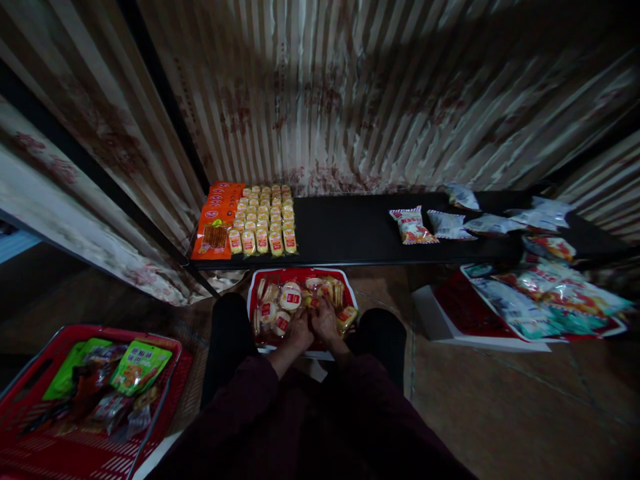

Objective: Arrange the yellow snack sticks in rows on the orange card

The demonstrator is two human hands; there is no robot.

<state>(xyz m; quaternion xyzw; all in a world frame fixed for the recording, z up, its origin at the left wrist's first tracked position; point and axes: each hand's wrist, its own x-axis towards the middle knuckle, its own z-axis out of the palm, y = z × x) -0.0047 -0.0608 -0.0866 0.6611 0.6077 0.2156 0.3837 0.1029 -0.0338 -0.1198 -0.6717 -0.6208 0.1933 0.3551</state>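
A red basket [253, 283] with a white rim stands on the floor between my knees, filled with small clear-wrapped round snack cakes [290, 297] bearing red labels. My left hand [301, 330] reaches into it with the fingers curled among the packs. Close beside it, almost touching, my right hand [325, 321] is also closed over the packs. A yellowish bit of wrapper shows at the fingertips, but what either hand grips is hidden. At the basket's right side lies a yellow wrapped cake [347, 318].
On the low black shelf [340, 230] ahead stand rows of yellow wrapped cakes [263, 220] beside orange snack bags [216, 227]. Several chip bags [413, 225] lie at its right. A tilted basket of bags [545, 300] stands right; a red basket [170, 343] of snacks sits left.
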